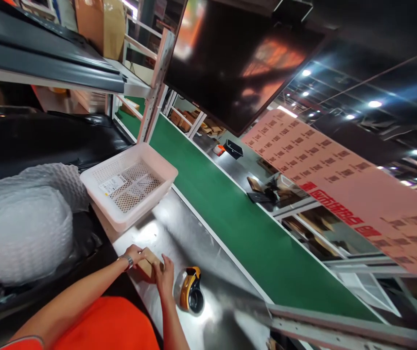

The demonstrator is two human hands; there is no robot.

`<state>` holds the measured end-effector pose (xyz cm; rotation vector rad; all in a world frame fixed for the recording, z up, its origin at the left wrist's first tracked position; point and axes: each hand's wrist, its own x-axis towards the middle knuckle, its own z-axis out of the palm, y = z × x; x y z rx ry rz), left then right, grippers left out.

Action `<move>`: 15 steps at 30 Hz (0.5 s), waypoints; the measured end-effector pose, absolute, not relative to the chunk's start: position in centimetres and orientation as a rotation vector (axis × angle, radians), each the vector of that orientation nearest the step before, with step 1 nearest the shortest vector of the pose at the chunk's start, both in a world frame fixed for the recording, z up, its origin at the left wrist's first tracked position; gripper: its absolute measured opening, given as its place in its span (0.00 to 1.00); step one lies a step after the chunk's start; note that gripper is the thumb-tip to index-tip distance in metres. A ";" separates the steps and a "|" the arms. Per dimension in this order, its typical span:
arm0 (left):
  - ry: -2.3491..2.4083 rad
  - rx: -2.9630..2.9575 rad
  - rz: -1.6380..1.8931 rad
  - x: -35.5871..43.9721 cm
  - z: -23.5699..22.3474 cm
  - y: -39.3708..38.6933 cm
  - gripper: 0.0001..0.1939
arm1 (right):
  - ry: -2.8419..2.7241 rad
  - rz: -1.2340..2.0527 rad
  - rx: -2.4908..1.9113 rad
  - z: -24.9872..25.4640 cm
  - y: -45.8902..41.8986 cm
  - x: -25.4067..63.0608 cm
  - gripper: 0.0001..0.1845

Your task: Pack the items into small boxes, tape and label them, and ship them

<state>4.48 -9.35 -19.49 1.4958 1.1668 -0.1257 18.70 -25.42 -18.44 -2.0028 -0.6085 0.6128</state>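
A small brown cardboard box (147,267) is between my two hands, low over the metal bench. My left hand (134,254), with a metal-band watch at the wrist, grips its far left edge. On the opposite side, my right hand (165,275) has its fingers on the box; the thumb side is partly hidden. To the right of my right hand stands a yellow and black tape dispenser (190,290) with a roll of clear tape. Beyond my hands sits a white perforated plastic basket (121,219) with a paper label on its bottom.
A green conveyor belt (208,194) runs along the bench's far side. Bubble wrap rolls (22,238) lie on black plastic to the left. A dark screen (230,63) and a pink board of printed codes (325,180) hang above. A metal rail (339,325) crosses at the lower right.
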 end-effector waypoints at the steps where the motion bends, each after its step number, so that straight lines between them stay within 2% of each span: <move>1: 1.173 1.471 -0.125 4.4 -19.4 -9.4 0.21 | -0.626 0.621 -2.000 -18.7 -24.9 18.4 0.38; 6: 1.222 1.391 -0.120 4.5 -19.5 -9.6 0.21 | -0.573 0.705 -1.983 -20.1 -22.3 17.4 0.40; 11: 1.251 1.425 -0.109 4.7 -19.7 -9.8 0.22 | -0.571 0.733 -1.995 -19.0 -23.3 18.7 0.39; 13: 1.243 1.455 -0.115 4.7 -19.6 -9.8 0.20 | -0.576 0.587 -2.044 -18.4 -26.3 20.1 0.41; 15: 1.223 1.494 -0.123 4.7 -19.5 -9.7 0.18 | -0.561 0.303 -2.141 -18.1 -30.6 21.7 0.46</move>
